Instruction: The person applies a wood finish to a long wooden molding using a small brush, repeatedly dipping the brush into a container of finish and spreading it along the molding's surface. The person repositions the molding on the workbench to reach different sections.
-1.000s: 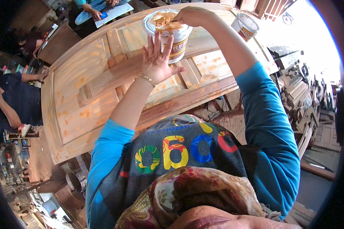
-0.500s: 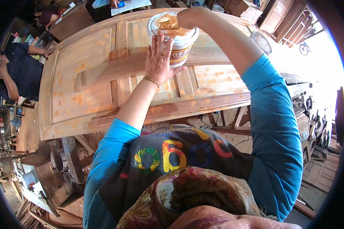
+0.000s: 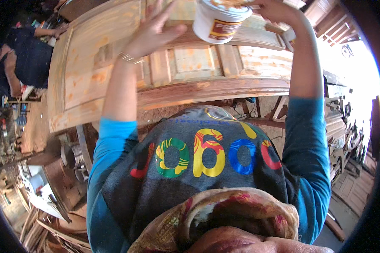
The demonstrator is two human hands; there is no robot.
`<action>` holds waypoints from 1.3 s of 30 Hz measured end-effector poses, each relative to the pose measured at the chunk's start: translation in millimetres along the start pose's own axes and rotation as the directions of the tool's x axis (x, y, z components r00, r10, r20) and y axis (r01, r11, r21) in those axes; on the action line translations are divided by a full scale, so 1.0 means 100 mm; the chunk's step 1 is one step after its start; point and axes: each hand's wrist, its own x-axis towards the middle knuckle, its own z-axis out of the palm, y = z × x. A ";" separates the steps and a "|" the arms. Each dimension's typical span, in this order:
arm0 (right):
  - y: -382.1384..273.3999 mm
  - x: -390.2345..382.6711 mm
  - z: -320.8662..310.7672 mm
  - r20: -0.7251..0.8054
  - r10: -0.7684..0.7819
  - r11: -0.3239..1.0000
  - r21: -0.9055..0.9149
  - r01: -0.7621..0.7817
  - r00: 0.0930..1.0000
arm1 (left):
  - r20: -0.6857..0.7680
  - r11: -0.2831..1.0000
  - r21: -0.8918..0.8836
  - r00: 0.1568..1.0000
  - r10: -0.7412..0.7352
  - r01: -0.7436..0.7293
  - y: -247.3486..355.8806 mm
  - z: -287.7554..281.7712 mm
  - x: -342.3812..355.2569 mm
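A white tub (image 3: 217, 26) with a brown and yellow label stands on a panelled wooden door (image 3: 109, 84) lying flat. Orange-brown paste smears its top. My left hand (image 3: 154, 36) is raised over the door, left of the tub and apart from it; its fingers are spread, slightly blurred, and hold nothing. At the tub's right rim is my right hand (image 3: 278, 12), with its fingers drawn together. Whatever lies between those fingertips is too small and too near the picture's edge to name. Orange patches dot the pale wood.
Behind the door's left end a person in dark clothes (image 3: 23, 55) rests a hand on its edge. A second round container (image 3: 289, 39) is by my right wrist. Stacked timber (image 3: 340, 130) lies to the right, with wood scraps (image 3: 31, 230) at lower left.
My left hand has let go of the tub's side and moved left. My right hand has drawn back from the paste on top to the right rim. The view has tilted lower.
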 end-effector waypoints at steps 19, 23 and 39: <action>-0.88 -1.60 2.11 0.099 -0.007 0.997 0.077 0.000 0.995 | -0.086 0.975 -0.140 0.979 -0.187 0.173 -0.02 1.28 -1.55; -0.80 -1.63 2.32 0.022 -0.010 0.993 0.118 0.008 1.000 | -0.088 0.980 -0.123 0.982 -0.167 0.156 -0.02 1.39 -1.51; -0.96 -1.64 1.91 0.166 0.162 0.980 -0.147 -0.138 0.973 | -0.030 0.972 -0.151 0.982 -0.186 0.179 0.09 1.46 -1.48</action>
